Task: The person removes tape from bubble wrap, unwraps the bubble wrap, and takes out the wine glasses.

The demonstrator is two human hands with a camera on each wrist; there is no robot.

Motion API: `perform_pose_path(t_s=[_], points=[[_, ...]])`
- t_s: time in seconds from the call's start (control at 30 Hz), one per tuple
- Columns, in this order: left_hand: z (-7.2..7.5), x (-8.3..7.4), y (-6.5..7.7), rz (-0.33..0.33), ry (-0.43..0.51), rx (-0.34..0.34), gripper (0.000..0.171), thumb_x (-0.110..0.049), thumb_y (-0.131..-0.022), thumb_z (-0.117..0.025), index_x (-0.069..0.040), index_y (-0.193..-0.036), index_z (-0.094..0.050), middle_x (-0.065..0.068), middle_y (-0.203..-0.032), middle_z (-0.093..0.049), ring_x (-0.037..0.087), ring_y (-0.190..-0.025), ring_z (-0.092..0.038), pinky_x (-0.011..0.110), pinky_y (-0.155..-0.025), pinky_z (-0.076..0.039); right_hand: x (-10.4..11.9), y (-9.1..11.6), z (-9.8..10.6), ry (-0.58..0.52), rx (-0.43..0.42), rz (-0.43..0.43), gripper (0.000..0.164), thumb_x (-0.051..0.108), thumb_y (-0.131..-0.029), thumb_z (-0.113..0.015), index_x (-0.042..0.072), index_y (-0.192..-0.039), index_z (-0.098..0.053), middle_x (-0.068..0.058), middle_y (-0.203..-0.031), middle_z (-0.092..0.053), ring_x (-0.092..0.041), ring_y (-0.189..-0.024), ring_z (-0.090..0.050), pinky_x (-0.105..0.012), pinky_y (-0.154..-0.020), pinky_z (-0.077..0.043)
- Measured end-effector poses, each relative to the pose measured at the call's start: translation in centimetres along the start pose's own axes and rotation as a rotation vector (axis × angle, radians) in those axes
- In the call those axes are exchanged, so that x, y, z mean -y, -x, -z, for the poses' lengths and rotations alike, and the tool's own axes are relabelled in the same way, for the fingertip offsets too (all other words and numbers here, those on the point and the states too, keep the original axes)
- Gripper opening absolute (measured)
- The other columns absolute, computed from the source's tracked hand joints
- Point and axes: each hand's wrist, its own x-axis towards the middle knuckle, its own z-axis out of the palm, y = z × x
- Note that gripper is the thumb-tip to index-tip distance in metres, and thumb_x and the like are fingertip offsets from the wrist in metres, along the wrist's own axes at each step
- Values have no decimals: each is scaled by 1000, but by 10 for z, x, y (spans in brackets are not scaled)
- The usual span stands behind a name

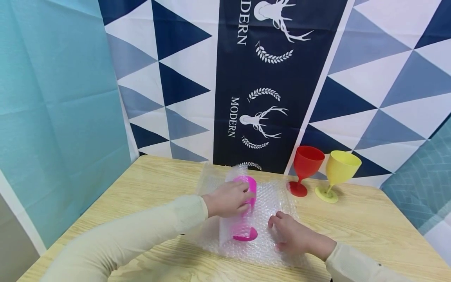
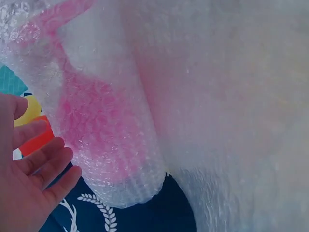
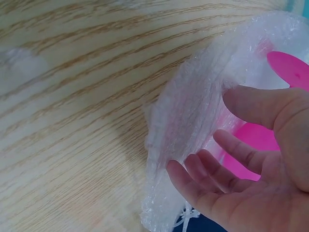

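Note:
A pink goblet [image 1: 252, 192] lies on its side on a sheet of bubble wrap [image 1: 266, 207], with its base toward the near side. One flap of the wrap is folded over part of it. My left hand [image 1: 230, 199] rests over the goblet's bowl, fingers slightly bent and spread. In the left wrist view, the pink bowl [image 2: 101, 125] shows through the bubbles beside that hand. My right hand [image 1: 290, 235] is over the right part of the sheet, thumb and fingers apart and loosely bent. The right wrist view shows the wrap's edge [image 3: 181, 111] close to its fingertips; contact is unclear.
A red goblet [image 1: 307, 164] and a yellow goblet [image 1: 340, 170] stand upright at the back right of the wooden table [image 1: 148, 188]. Behind the table hangs a patterned cloth [image 1: 190, 70], with a teal cloth [image 1: 60, 102] at the left.

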Motion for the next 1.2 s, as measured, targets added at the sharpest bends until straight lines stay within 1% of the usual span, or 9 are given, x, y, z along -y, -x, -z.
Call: perform_pose_path(t_s=[0.23,0.4,0.43,0.5,0.6,0.67,0.83,1.03,1.2], points=[[-6,7,9,31,8,-36,36,-48,-97,-52,-20,-114,-67,0,-107,-61,15,-109,-59,32,-102,-49,-1,0,-1,6,4,-14,44,12,-67,-85,12,-100,-56,3,-88,-50,-9,-80,-46,-29,-72,-48],[-7,12,16,19,12,-84,37,-50,-96,-54,-19,-112,-68,1,-109,-60,17,-108,-56,32,-98,-50,0,0,-1,6,-2,-4,45,12,-67,-85,13,-100,-56,3,-88,-50,-8,-80,-45,-28,-72,-46],[-8,14,17,11,13,-93,37,-49,-96,-54,-19,-111,-68,2,-110,-61,17,-109,-56,32,-99,-50,-1,1,-1,7,-6,2,45,12,-67,-85,12,-100,-56,3,-88,-50,-9,-80,-45,-28,-72,-46],[-8,16,20,-2,16,-105,37,-48,-96,-55,-18,-112,-68,3,-116,-63,18,-115,-57,34,-106,-47,0,1,-1,3,-4,0,45,12,-67,-85,12,-100,-56,3,-89,-50,-9,-80,-45,-28,-72,-46],[-7,19,25,-12,24,-101,38,-45,-96,-55,-16,-117,-67,3,-123,-65,19,-123,-56,36,-115,-41,0,1,-1,1,-6,4,45,13,-67,-85,12,-101,-56,2,-89,-50,-9,-80,-45,-28,-72,-46],[-6,22,28,-14,40,-92,39,-43,-96,-56,-14,-120,-65,4,-126,-65,20,-125,-56,37,-117,-38,0,1,0,-6,2,-8,44,13,-68,-85,12,-101,-56,2,-89,-50,-9,-81,-45,-28,-72,-46],[-6,29,38,-1,79,-85,39,-40,-94,-59,-12,-121,-63,5,-126,-65,21,-125,-57,37,-114,-42,2,1,1,-24,29,-38,44,14,-69,-85,12,-102,-56,2,-90,-51,-9,-81,-45,-28,-72,-47],[-10,41,52,60,107,-75,41,-34,-92,-62,-10,-124,-63,7,-125,-66,23,-123,-58,39,-111,-44,1,1,2,-10,19,-23,44,14,-69,-85,11,-102,-57,2,-89,-51,-9,-80,-44,-27,-70,-45],[-14,51,63,66,90,-68,36,-30,-87,-67,-9,-117,-67,7,-117,-68,25,-116,-60,40,-107,-47,0,1,1,1,4,0,45,13,-68,-85,11,-101,-56,2,-88,-50,-8,-80,-44,-27,-70,-44]])
